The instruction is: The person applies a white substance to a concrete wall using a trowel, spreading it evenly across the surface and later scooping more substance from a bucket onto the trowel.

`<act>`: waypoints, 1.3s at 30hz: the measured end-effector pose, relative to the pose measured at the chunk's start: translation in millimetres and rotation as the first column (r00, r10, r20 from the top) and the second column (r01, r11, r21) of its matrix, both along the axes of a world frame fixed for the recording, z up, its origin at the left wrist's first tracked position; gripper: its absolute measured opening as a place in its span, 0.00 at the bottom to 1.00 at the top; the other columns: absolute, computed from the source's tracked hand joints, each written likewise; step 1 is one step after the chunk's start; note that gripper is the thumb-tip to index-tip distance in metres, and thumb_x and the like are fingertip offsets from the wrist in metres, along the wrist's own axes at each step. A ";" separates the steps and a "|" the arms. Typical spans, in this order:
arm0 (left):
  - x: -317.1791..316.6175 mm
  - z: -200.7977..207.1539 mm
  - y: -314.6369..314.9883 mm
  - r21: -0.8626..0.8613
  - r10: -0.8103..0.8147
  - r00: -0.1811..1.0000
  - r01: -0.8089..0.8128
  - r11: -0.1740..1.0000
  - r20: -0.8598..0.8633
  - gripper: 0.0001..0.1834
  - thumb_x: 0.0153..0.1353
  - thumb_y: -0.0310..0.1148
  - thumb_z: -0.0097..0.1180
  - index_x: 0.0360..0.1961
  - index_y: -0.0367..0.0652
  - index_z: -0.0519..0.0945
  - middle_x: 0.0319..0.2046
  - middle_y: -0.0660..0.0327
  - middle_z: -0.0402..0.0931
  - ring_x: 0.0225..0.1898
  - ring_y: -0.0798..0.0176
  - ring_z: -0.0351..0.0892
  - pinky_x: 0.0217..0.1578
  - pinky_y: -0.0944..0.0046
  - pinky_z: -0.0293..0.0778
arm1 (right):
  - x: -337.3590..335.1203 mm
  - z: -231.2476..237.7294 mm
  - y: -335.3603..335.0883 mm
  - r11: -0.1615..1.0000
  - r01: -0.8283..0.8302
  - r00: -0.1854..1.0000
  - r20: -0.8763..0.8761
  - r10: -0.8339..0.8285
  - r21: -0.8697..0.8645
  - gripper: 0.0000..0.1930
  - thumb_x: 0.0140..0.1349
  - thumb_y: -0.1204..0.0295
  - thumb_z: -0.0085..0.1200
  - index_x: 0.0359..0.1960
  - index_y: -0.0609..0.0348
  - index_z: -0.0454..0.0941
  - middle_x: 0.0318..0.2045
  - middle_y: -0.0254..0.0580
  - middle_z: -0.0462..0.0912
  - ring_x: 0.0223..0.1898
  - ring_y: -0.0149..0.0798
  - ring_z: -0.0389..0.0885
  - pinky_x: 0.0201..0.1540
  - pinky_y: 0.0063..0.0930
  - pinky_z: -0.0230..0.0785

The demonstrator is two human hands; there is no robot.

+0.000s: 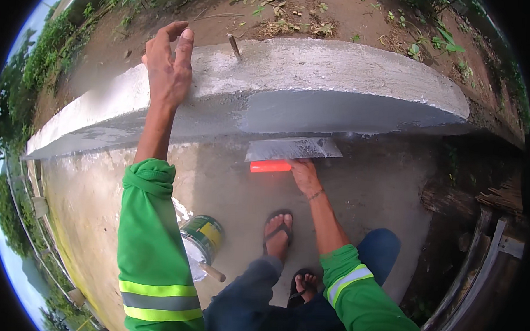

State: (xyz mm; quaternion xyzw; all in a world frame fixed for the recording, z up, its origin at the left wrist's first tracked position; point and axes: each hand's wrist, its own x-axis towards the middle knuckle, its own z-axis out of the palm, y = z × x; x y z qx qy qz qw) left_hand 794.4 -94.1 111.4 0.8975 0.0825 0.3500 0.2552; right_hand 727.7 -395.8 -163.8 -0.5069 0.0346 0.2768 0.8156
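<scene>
My right hand (305, 177) grips the orange handle of a plastering trowel (297, 148). The broad metal blade carries grey-white smears and is held just below a smooth grey coat (337, 112) on the face of a low concrete wall (333, 60). Whether the blade touches the wall, I cannot tell. Further left, my left hand (169, 66) is over the wall's top, thumb and fingers apart and slightly bent, with nothing in it. A short stick (234, 46) pokes up beside that hand, behind the wall's top edge.
Left of my feet is a green and yellow paint bucket (207, 230) with white material at its mouth and a wooden stick (213, 273) by it. Rough timber (471, 272) lies at the right. Bare soil (317, 15) with plants lies beyond the wall. My sandalled foot (278, 233) rests on concrete.
</scene>
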 end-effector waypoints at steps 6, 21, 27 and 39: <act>-3.5 -0.7 2.7 -0.034 0.025 1.000 -0.025 0.999 -0.002 0.22 0.67 0.50 0.48 0.50 0.44 0.78 0.45 0.57 0.78 0.51 0.58 0.67 0.54 0.58 0.59 | 21.4 -26.3 28.7 0.992 -0.094 0.991 -0.088 0.102 0.084 0.12 0.62 0.70 0.55 0.46 0.61 0.77 0.44 0.37 0.80 0.48 0.34 0.77 0.55 0.30 0.63; -3.4 -0.5 4.2 -0.020 0.020 0.999 -0.019 1.000 0.034 0.20 0.67 0.48 0.50 0.49 0.44 0.78 0.43 0.56 0.79 0.50 0.56 0.70 0.55 0.58 0.57 | 37.0 76.7 47.2 0.991 -0.078 0.996 -0.025 0.082 0.106 0.12 0.64 0.70 0.56 0.46 0.62 0.77 0.44 0.41 0.81 0.46 0.35 0.78 0.53 0.33 0.69; -0.6 -7.2 7.4 -0.042 0.013 0.995 -0.009 0.999 0.097 0.19 0.69 0.46 0.45 0.48 0.45 0.78 0.43 0.57 0.80 0.49 0.55 0.70 0.56 0.58 0.57 | 38.0 250.6 43.2 0.989 -0.078 0.994 0.086 0.067 0.125 0.12 0.65 0.72 0.53 0.47 0.65 0.75 0.44 0.45 0.81 0.44 0.37 0.80 0.52 0.34 0.71; -1.1 2.3 -4.8 -0.072 -0.014 0.998 0.018 0.997 0.053 0.20 0.71 0.45 0.40 0.50 0.43 0.76 0.44 0.60 0.80 0.50 0.58 0.69 0.57 0.59 0.60 | -17.8 44.2 -85.9 0.920 0.168 0.936 0.349 -0.037 -0.354 0.16 0.64 0.75 0.55 0.53 0.64 0.75 0.54 0.40 0.76 0.57 0.36 0.72 0.60 0.35 0.64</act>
